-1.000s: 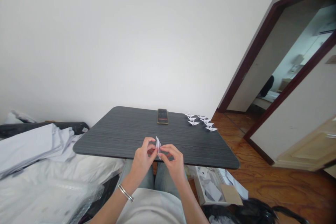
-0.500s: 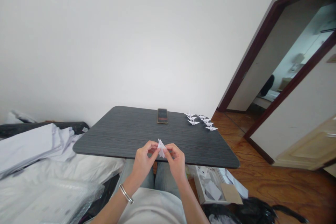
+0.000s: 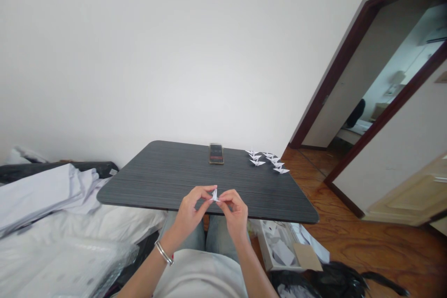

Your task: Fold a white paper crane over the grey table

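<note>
A small white folded paper crane (image 3: 214, 195) is held between my two hands, just above the near edge of the dark table (image 3: 167, 167). My left hand (image 3: 191, 205) grips its left side with the thumb low, while the index finger reaches over by the upright point. On the other side, my right hand (image 3: 234, 207) pinches the lower right tip between thumb and fingers. Parts of the paper are hidden behind my fingertips. Several finished white paper cranes (image 3: 257, 163) stand in two rows at the table's far right corner.
A phone (image 3: 216, 154) lies near the table's back edge, by the white wall. Left of the table are white sheets (image 3: 38, 195) and bubble wrap (image 3: 70, 265). Below right stand an open box (image 3: 267, 247) with papers and a black plastic bag (image 3: 335, 281). A doorway opens far right.
The folded paper has turned from showing a broad face with its point up to a narrow upright point with sides spread low. My left index finger has moved over towards the point.
</note>
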### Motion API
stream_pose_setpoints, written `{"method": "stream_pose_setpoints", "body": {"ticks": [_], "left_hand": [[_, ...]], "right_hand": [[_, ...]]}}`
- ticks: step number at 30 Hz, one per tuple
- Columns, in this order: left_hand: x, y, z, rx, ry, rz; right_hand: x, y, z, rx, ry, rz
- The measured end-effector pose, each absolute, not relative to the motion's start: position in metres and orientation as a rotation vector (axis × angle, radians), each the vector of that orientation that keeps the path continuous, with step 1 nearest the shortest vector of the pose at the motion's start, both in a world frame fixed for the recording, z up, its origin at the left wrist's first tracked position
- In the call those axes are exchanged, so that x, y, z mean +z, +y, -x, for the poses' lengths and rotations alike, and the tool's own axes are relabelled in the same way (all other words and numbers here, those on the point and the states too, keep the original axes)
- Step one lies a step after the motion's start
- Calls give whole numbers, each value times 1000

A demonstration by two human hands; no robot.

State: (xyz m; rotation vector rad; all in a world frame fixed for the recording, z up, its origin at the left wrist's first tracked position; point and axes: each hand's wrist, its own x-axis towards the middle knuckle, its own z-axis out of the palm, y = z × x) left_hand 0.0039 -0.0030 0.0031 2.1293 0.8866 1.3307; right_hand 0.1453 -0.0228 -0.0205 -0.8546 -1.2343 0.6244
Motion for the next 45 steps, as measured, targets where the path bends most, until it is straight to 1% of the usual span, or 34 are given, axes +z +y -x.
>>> {"method": "stream_pose_setpoints", "body": {"ticks": [8,16,25,32,36,41,45], "left_hand": [[3,-1,1,1342,783,-2228],[4,2,4,1369,710,-2250],[8,1,5,1383,760,-2214],[7,3,7,1424,731,-2227],[4,3,7,1467,720,-2245],[4,2,3,1496,720,-2151],[4,-1,-3,1493,799,-1997]], "right_hand": [[-26,-22,-146,648,-1237,869],[-20,-22,-153,592,-1454,886],[-20,-24,-151,533,-1484,880],[-20,-25,-150,592,-1434,910],[-18,-26,-150,554,-1422,897],[-13,-27,-150,486,-1410,859],[-15,-27,-146,601,-1337,869]]}}
